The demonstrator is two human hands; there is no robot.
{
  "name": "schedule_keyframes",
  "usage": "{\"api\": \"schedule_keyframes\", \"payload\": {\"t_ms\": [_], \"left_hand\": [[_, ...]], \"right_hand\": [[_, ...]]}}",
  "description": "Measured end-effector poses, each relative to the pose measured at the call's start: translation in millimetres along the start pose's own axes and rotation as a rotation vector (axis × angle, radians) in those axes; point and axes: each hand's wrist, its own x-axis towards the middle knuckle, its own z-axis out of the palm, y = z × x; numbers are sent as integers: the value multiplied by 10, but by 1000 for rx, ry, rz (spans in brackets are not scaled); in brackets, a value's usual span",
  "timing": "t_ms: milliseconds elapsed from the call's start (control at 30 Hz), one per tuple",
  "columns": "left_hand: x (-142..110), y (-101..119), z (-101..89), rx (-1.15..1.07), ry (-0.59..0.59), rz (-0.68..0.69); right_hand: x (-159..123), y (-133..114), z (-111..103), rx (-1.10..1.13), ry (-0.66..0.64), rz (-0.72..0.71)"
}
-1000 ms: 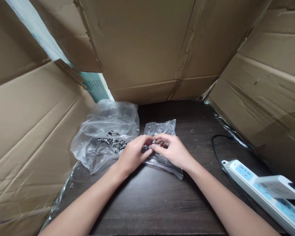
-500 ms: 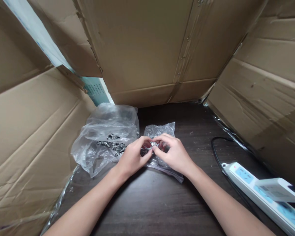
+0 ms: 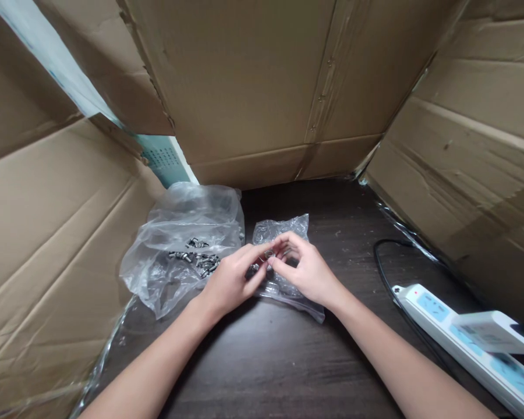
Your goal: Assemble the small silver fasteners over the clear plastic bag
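Both bare forearms reached forward from the lower edge of the view and converged toward the middle. The left hand [image 3: 231, 279] lay palm down, knuckles up, its fingers curled and its thumb stretched toward the other hand. The right hand [image 3: 308, 270] met it fingertip to fingertip, its thumb and forefinger pinched together and the other fingers arched loosely above them.

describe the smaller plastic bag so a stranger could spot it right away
On the dark wooden table walled by cardboard, find the two hands meeting mid-table. The smaller plastic bag lies under them, right of the big crumpled bag with loose metal parts; it is flatter and narrower.
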Motion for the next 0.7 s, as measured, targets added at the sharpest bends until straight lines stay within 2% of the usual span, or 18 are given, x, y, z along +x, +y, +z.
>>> {"api": "schedule_keyframes", "payload": {"t_ms": [133, 500, 700], "left_hand": [[5, -40, -49, 44, -42, 16], [3, -24, -32, 10, -43, 12], [-10, -34, -12, 5, -23, -53]], "right_hand": [[-6, 2, -7, 58, -87, 38], [-24, 10, 35, 208, -93, 65], [-35, 7, 21, 230, -164, 70]]}}
